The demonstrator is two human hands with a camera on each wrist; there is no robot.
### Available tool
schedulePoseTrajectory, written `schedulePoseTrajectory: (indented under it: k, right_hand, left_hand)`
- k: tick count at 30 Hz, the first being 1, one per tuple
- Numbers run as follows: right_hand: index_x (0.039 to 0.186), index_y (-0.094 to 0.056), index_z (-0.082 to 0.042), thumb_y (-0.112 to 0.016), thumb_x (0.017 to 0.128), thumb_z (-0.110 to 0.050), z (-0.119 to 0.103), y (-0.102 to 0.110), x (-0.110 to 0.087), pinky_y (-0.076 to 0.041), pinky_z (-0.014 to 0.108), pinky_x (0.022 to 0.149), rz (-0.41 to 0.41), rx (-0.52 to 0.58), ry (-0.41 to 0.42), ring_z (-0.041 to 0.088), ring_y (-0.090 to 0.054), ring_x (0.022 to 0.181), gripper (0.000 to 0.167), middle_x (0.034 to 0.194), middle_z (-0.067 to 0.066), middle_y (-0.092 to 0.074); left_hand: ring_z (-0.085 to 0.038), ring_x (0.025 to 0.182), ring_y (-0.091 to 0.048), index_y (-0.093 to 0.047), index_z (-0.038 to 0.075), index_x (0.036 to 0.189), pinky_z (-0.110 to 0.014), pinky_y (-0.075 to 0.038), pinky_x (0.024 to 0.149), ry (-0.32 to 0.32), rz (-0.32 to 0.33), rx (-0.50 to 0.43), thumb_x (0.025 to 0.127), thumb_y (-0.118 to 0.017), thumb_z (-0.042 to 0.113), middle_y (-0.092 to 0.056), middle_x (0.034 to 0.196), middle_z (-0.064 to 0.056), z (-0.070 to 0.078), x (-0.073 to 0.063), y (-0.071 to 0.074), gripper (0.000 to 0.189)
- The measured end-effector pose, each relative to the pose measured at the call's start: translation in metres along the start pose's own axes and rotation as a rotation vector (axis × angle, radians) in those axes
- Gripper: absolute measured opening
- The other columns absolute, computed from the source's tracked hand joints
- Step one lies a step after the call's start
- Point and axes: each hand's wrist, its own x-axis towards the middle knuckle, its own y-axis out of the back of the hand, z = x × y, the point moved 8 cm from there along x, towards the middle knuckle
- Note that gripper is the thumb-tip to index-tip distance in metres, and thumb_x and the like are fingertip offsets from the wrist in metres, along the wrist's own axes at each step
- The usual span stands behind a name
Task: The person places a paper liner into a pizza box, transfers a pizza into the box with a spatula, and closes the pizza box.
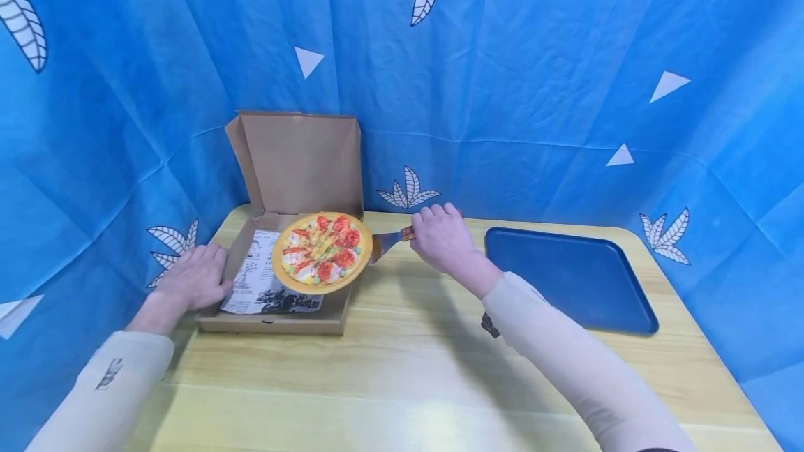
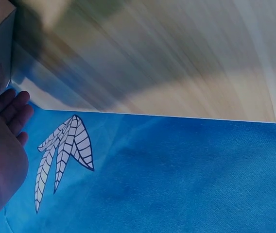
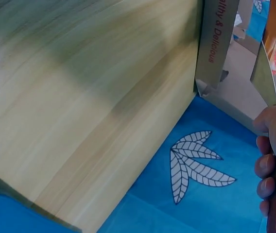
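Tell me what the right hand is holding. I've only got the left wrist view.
Observer: The right hand grips a brown-handled pizza server.
Operator: Anything on it?
Observer: Yes, a whole round pizza with red toppings.
Operator: What's at the right end of the table?
Observer: A blue rectangular tray lying flat.

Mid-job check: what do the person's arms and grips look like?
The left grip and right grip are bare, ungloved hands. Pale, off-white sleeves, the left sleeve and right sleeve, reach to about the wrists. The left one has a small dark marking near its cuff. A small black piece shows beside the right cuff; I can't tell what it is.
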Motion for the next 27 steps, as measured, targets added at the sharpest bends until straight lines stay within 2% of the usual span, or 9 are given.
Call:
schedulePoseTrajectory:
  k: [6, 16, 27]
  right_hand:
    - [0.094, -0.058, -0.012, -0.06, 0.1, -0.037, -0.005, -0.002, 0.01, -0.036, 0.035, 0.07, -0.055, -0.005, 0.006, 0.022, -0.047, 0.075, 0.026, 0.081, 0.001, -0.05]
    - [0.094, -0.059, -0.011, -0.056, 0.101, -0.037, -0.02, -0.004, 0.025, -0.041, 0.034, 0.071, -0.043, -0.025, 0.045, 0.022, -0.051, 0.077, 0.027, 0.083, 0.002, -0.054]
    - [0.095, -0.061, -0.011, -0.056, 0.101, -0.033, -0.032, -0.012, 0.037, -0.044, 0.036, 0.073, -0.056, -0.021, 0.041, 0.023, -0.054, 0.078, 0.023, 0.084, 0.003, -0.057]
  left_hand:
    - [-0.045, 0.102, -0.054, -0.051, -0.009, 0.113, -0.063, -0.045, 0.095, -0.003, 0.009, 0.003, 0.087, -0.069, 0.027, -0.056, 0.107, -0.025, 0.0, 0.001, 0.0, 0.048]
    - [-0.042, 0.1, -0.053, -0.051, -0.009, 0.113, -0.062, -0.045, 0.095, -0.007, 0.023, 0.005, 0.085, -0.07, 0.028, -0.055, 0.106, -0.024, 0.0, -0.001, -0.004, 0.05]
    - [-0.041, 0.101, -0.053, -0.05, -0.009, 0.115, -0.062, -0.044, 0.098, -0.001, 0.052, 0.014, 0.085, -0.068, 0.027, -0.054, 0.105, -0.022, -0.003, 0.001, -0.006, 0.05]
